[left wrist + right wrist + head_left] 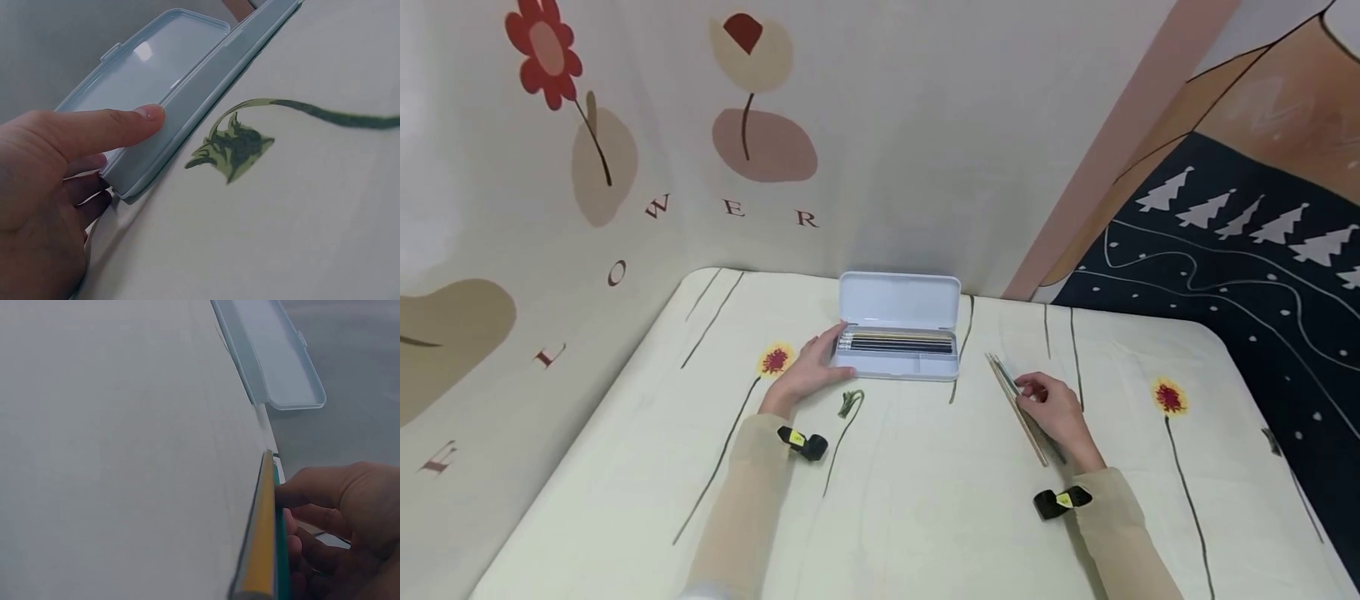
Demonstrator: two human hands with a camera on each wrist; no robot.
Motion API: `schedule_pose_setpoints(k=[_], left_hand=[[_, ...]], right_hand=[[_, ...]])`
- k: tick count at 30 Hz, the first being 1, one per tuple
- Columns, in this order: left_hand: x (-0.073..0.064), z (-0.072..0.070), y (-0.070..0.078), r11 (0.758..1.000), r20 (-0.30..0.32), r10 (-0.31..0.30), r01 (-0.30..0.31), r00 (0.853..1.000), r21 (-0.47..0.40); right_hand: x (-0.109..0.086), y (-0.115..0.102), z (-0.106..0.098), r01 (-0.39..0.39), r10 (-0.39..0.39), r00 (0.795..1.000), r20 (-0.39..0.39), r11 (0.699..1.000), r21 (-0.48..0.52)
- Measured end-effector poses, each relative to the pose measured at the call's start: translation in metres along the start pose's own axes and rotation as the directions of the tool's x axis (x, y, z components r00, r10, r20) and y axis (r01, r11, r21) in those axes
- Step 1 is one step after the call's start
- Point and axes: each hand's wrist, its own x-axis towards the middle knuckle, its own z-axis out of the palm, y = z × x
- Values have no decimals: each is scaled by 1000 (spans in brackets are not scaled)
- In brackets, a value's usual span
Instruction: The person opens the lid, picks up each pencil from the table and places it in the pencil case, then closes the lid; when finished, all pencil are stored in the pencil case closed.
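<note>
A pale blue pencil case [880, 364] lies with its lid [898, 300] raised against the wall. Several pencils [895, 342] lie side by side in its rear compartment. My left hand [808, 367] grips the case's left end. Its thumb [134, 128] presses on the front wall, the other fingers at the end. Right of the case, my right hand [1058, 412] pinches a green pencil [281, 550] between thumb and fingers. Beside it a yellow pencil [261, 537] slants toward me, close to the green one. Whether the fingers also touch the yellow pencil cannot be told.
The table wears a cream cloth [917, 500] printed with flowers and stems. Behind stands a fabric wall [910, 167] with printed flowers and letters. To the right hangs a dark cloth [1240, 275] with white trees. A black wrist camera [805, 443] sits on my left sleeve.
</note>
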Motion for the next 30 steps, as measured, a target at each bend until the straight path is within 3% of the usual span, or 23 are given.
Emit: schedule_pose_setpoints(k=[7,12,30], left_hand=[[6,7,6,999,29,29,-30,999,12],[1,2,7,1000,1,1,-1,1000,23],[-1,-2,2,1000,13,6,-6,1000,12]], right_hand=[[-2,4,-6,-27,27,999,-47,1000,-15],[3,0,-1,7,-6,1000,-27,999,45],[17,-18,14,116,-111,993,-41,985,132]])
